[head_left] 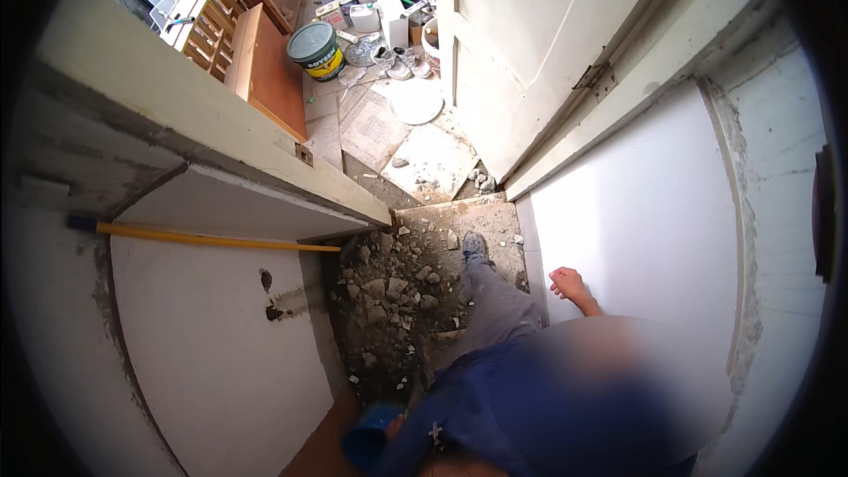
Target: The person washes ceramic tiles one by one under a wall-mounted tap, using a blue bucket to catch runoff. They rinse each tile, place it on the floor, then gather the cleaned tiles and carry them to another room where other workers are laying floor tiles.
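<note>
At the lower edge, my left hand (395,427) is closed on the rim of a blue bucket (367,442), which is partly cut off and blurred. The bucket's inside is too dark to make out. My right hand (570,285) is out beside the white wall panel (645,221) on the right, its fingers curled and nothing visible in them. Below me, broken rubble (397,287) and dirt cover the doorway floor. My shoe (475,247) stands at the rubble's right side, near the raised threshold (459,205).
A yellow pole (212,237) leans along the left wall. Beyond the frame, an open door (539,53) stands on the right. Loose tiles (428,163), a round white lid (415,102), a dark green paint bucket (315,50), shoes (402,62) and wooden furniture (269,71) fill the room ahead.
</note>
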`<state>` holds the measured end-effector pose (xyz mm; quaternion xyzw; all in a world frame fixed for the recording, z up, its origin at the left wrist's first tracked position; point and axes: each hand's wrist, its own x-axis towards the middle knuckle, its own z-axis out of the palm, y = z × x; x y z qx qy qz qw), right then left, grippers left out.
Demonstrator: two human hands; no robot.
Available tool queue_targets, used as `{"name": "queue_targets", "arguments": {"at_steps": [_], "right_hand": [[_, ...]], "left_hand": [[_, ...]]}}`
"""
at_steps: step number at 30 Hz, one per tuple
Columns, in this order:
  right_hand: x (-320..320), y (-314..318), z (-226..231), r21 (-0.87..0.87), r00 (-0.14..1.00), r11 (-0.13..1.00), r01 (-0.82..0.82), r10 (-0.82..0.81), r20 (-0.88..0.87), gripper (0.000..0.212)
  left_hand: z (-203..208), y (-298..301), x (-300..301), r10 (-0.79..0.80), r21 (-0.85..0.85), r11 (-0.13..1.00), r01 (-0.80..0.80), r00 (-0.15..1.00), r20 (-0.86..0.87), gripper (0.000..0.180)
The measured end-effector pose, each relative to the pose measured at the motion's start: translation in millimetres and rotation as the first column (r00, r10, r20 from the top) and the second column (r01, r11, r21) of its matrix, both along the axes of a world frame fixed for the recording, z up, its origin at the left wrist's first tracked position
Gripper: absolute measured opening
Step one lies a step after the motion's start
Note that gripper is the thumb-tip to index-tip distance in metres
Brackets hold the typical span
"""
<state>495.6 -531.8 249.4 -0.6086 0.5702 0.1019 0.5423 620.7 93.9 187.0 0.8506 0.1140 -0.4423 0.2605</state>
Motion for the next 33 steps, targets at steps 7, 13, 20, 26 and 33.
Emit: {"name": "queue_targets", "arguments": {"at_steps": [7,13,20,26,33], "right_hand": [[58.3,-117.0,30.9,0.016,0.997,1.000,0.004,-0.005,0.076,0.026],[125.9,-147.6,33.5,0.076,0.989,0.994,-0.074,0.064,0.132,0.026],[184.2,-162.7,38.1,0.153,0.973,0.961,-0.231,0.223,0.064,0.029],[240.4,-212.7,37.2,0.152,0.960,0.951,-0.269,0.277,-0.032,0.028],[294.4,-262.8,59.1,0.163,0.994,0.986,0.029,-0.046,0.101,0.026]], "left_hand": [[93.7,-270.1,135.7,0.375,-0.210,0.915,-0.346,0.919,0.121,0.045],[111.5,-383.5,178.0,0.214,-0.453,0.878,-0.154,0.973,0.084,0.049],[28.3,-385.8,170.1,0.473,-0.470,0.777,-0.418,0.881,0.000,0.035],[-0.1,-383.2,188.9,0.443,-0.494,0.740,-0.456,0.883,-0.153,0.026],[26.2,-424.8,249.0,0.369,-0.355,0.839,-0.411,0.911,-0.183,0.033]]}}
